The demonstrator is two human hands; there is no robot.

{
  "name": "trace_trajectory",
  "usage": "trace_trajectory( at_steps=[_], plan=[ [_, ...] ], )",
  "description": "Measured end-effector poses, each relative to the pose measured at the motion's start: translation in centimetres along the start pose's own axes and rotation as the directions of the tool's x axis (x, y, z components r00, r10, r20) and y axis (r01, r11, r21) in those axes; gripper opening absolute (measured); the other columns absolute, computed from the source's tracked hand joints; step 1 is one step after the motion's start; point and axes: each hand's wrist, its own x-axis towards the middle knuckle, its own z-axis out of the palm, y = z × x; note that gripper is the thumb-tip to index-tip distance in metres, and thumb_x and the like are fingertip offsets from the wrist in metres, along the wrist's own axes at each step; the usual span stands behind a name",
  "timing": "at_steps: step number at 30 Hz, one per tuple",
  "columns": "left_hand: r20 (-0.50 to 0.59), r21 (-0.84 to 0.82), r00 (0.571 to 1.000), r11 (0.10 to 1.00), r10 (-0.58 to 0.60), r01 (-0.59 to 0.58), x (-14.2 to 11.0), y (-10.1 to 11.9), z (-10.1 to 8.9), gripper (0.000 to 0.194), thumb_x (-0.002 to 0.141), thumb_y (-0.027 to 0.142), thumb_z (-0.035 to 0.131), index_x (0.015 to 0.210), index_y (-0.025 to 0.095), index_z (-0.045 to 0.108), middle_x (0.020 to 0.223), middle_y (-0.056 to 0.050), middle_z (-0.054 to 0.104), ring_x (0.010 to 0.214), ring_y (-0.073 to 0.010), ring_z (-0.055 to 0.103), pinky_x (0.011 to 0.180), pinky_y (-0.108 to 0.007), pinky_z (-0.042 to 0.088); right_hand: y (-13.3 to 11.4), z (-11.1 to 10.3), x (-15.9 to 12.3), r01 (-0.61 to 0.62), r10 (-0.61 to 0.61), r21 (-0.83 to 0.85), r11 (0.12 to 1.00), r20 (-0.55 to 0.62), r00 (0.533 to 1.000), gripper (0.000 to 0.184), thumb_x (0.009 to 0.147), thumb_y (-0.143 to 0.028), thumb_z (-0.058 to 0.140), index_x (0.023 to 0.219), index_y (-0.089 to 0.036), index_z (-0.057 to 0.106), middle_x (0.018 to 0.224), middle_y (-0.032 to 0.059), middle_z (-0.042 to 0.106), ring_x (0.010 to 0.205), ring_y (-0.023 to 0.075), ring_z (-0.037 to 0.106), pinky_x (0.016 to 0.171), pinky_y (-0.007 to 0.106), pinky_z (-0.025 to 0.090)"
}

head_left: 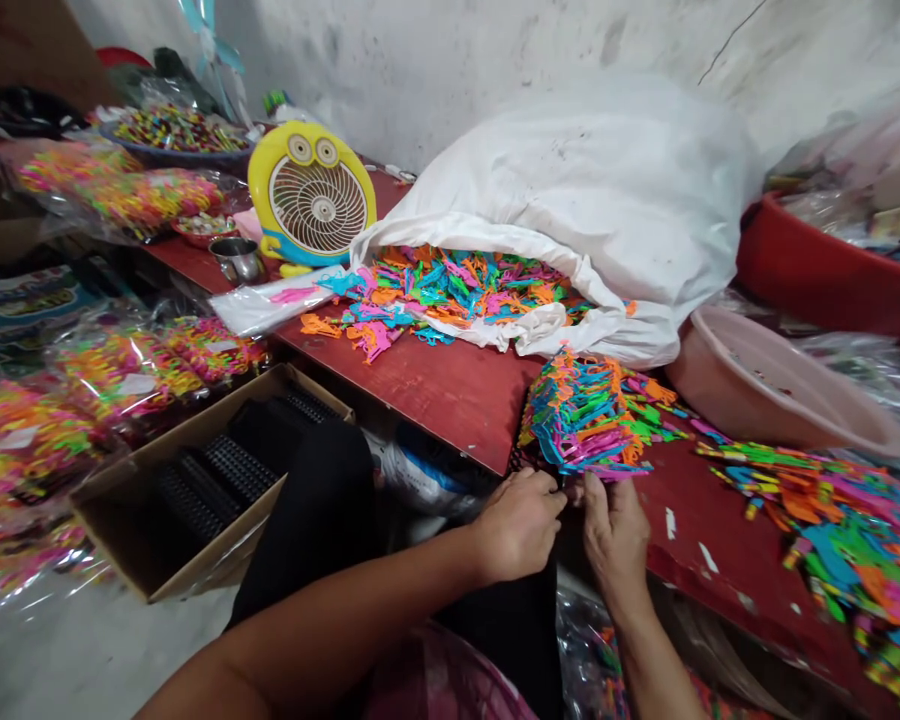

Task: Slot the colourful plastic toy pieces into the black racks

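Observation:
At the front edge of the red table, my left hand (521,522) is closed, its fingertips pinched together just below a dense cluster of small bright plastic pieces (586,412). Whatever lies in that pinch is too small or too hidden to make out. My right hand (616,535) is close beside it, thumb pointing up at the cluster's lower edge and fingers curled; what they hold is hidden too. The pieces are orange, blue, green and pink, stacked in rows. A white sack (570,190) lies behind them, spilling loose pieces (457,285) of the same colours.
A yellow fan (313,195) and a metal cup (238,258) stand at the left of the red table (420,395). To the right are a pink basin (787,385) and more pieces (862,540). Beside my leg sits a carton (131,560) of black racks, near filled bags (127,375).

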Motion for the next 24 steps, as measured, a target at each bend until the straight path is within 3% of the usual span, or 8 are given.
trace_trajectory(
  at_steps=[6,15,17,21,24],
  plan=[
    [-0.073,0.145,0.996,0.989,0.043,-0.032,-1.3,0.6,-0.2,0.028,0.095,0.02,0.046,0.118,0.015,0.061,0.119,-0.009,0.064,0.107,-0.025,0.052,0.092,-0.041,0.042,0.0,-0.1,0.2,-0.029,0.029,0.025,0.999,0.002,1.0,0.035,0.094,-0.053,0.047,0.095,-0.02,0.058,0.078,0.0044,0.065,0.068,0.0188,0.06,0.066,0.032,0.046],
    [-0.055,0.094,0.994,0.992,0.092,-0.086,-1.1,-0.9,-0.4,0.026,0.093,0.02,0.052,0.116,0.017,0.064,0.123,-0.007,0.066,0.108,-0.0231,0.053,0.088,-0.038,0.04,-0.7,-0.3,0.5,-0.133,0.129,0.061,0.989,0.06,0.99,0.04,0.093,-0.058,0.048,0.098,-0.02,0.057,0.069,0.0024,0.062,0.055,0.017,0.057,0.057,0.031,0.047],
    [-0.052,0.094,0.993,0.991,0.105,-0.099,-1.1,-1.0,-0.6,0.023,0.092,0.021,0.053,0.112,0.017,0.065,0.119,-0.007,0.067,0.106,-0.0235,0.054,0.087,-0.039,0.04,-1.1,0.1,0.4,-0.099,0.098,0.011,0.995,0.056,0.994,0.039,0.093,-0.058,0.047,0.097,-0.02,0.055,0.071,0.0028,0.061,0.058,0.0173,0.056,0.059,0.032,0.045],
    [-0.057,0.087,0.991,0.989,0.121,-0.116,-1.2,-1.3,-0.8,0.015,0.09,0.022,0.056,0.098,0.016,0.068,0.106,-0.007,0.068,0.103,-0.0247,0.055,0.085,-0.04,0.041,-1.9,1.4,0.1,0.045,-0.056,-0.249,0.967,-0.037,0.998,0.039,0.092,-0.06,0.045,0.085,-0.022,0.049,0.074,0.0047,0.055,0.066,0.0208,0.052,0.063,0.035,0.039],
    [-0.095,0.007,0.986,0.991,0.134,-0.134,-1.2,-1.8,-0.7,0.014,0.089,0.022,0.06,0.098,0.017,0.068,0.104,-0.006,0.069,0.104,-0.0243,0.057,0.086,-0.038,0.043,-1.7,1.9,0.2,0.068,-0.087,-0.239,0.969,-0.071,0.994,0.037,0.094,-0.058,0.043,0.084,-0.023,0.047,0.075,0.0046,0.053,0.068,0.021,0.051,0.065,0.035,0.039]
  ],
)
